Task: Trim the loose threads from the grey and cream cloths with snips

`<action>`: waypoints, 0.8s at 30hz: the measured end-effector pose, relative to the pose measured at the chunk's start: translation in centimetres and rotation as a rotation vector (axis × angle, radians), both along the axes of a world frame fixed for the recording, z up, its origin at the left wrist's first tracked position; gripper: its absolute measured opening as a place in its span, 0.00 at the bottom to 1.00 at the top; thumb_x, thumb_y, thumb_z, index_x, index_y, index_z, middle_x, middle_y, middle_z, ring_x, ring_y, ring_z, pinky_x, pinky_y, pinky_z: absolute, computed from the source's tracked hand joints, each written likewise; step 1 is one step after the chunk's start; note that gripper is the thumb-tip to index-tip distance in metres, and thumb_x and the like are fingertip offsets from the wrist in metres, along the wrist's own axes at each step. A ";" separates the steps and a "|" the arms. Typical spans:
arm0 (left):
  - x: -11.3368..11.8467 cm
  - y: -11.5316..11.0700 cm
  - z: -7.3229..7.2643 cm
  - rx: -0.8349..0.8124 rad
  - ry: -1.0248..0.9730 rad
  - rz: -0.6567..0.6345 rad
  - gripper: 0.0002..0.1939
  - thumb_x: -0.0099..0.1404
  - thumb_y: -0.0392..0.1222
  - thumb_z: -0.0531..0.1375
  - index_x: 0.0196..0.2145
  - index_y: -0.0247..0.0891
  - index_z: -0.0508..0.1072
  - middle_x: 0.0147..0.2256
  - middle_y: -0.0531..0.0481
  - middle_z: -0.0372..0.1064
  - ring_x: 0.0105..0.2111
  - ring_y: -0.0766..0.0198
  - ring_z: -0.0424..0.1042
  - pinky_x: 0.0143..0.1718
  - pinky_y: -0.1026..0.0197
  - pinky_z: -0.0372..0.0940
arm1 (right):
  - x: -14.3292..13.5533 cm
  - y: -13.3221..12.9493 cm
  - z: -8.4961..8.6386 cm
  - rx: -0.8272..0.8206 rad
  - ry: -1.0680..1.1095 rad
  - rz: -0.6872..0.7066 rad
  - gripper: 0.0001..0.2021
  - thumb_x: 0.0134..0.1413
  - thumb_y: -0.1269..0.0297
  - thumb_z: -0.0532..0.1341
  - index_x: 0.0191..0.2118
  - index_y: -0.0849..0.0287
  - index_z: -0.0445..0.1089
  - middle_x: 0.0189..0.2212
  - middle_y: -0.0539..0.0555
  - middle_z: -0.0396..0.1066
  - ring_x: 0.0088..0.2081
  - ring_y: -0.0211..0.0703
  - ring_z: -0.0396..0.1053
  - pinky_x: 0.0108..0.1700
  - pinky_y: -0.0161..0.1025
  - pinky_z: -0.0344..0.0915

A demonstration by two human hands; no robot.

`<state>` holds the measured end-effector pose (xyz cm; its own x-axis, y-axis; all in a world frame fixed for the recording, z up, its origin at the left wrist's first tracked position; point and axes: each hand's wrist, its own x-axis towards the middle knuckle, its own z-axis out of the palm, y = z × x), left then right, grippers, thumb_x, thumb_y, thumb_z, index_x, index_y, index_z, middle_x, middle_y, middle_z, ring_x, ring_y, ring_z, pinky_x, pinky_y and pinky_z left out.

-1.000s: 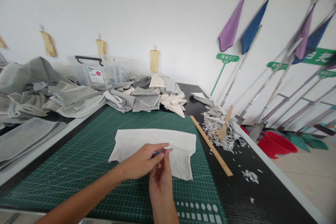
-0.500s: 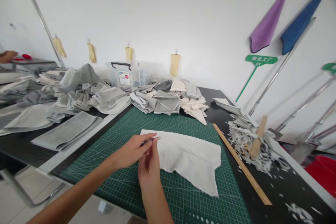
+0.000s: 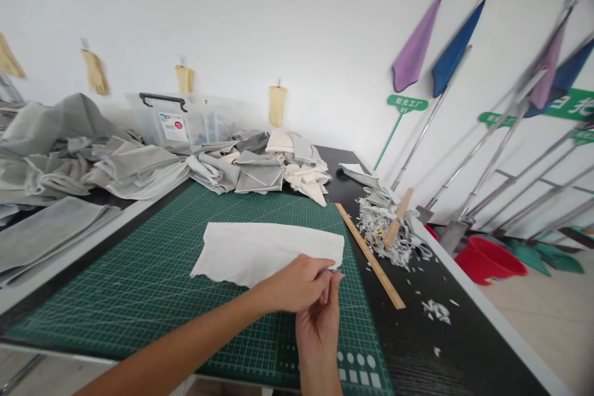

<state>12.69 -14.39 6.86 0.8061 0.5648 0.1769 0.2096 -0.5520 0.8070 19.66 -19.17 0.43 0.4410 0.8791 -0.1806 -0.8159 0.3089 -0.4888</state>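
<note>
A white cloth (image 3: 260,250) with an uneven lower edge lies flat on the green cutting mat (image 3: 185,322). My left hand (image 3: 304,284) is closed at the cloth's lower right corner, around a slim dark tool (image 3: 323,272) that is mostly covered by the fingers. Just below it, my right hand (image 3: 318,322) comes up from the near side with thumb and fingers pinched together. Its fingertips meet the left hand's at the cloth edge. What the right fingers pinch is too small to tell.
A wooden ruler (image 3: 371,257) lies along the mat's right edge. Beyond it are white scraps (image 3: 387,235) with a wooden piece (image 3: 398,218). Folded grey cloths (image 3: 260,170) are heaped at the back and left, before a clear plastic box (image 3: 153,120). A red bucket (image 3: 492,260) stands right.
The view has swung to the right. Both hands have gone from the cloth's upper left corner to its lower right corner, and the cloth lies differently, its longer side now at the left.
</note>
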 end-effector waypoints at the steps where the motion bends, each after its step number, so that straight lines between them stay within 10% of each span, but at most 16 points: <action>1: 0.3 -0.2 0.0 -0.014 -0.006 -0.011 0.21 0.70 0.41 0.46 0.54 0.34 0.70 0.30 0.48 0.77 0.30 0.62 0.75 0.39 0.62 0.67 | 0.2 -0.2 0.0 0.002 0.054 -0.021 0.14 0.35 0.53 0.72 0.30 0.53 0.76 0.25 0.42 0.76 0.29 0.29 0.73 0.32 0.22 0.71; 6: -2.1 0.2 0.8 -0.016 0.002 0.104 0.21 0.70 0.43 0.47 0.55 0.37 0.69 0.36 0.47 0.77 0.34 0.60 0.75 0.43 0.60 0.66 | -2.1 1.0 0.3 0.018 0.268 -0.005 0.14 0.37 0.59 0.73 0.34 0.55 0.76 0.30 0.44 0.78 0.32 0.29 0.74 0.34 0.21 0.71; 17: -15.2 3.1 1.9 0.028 0.152 0.528 0.22 0.70 0.47 0.47 0.56 0.37 0.68 0.37 0.47 0.76 0.37 0.60 0.73 0.43 0.60 0.64 | -15.3 7.1 1.4 0.082 0.450 0.343 0.08 0.49 0.66 0.67 0.37 0.60 0.75 0.32 0.48 0.77 0.35 0.27 0.73 0.37 0.19 0.69; 24: -14.8 3.4 2.1 0.055 0.151 0.562 0.22 0.69 0.45 0.48 0.55 0.37 0.69 0.45 0.45 0.74 0.43 0.58 0.72 0.48 0.58 0.62 | -15.1 7.5 1.7 0.087 0.523 0.382 0.04 0.54 0.66 0.64 0.34 0.59 0.74 0.27 0.46 0.76 0.28 0.25 0.72 0.32 0.18 0.69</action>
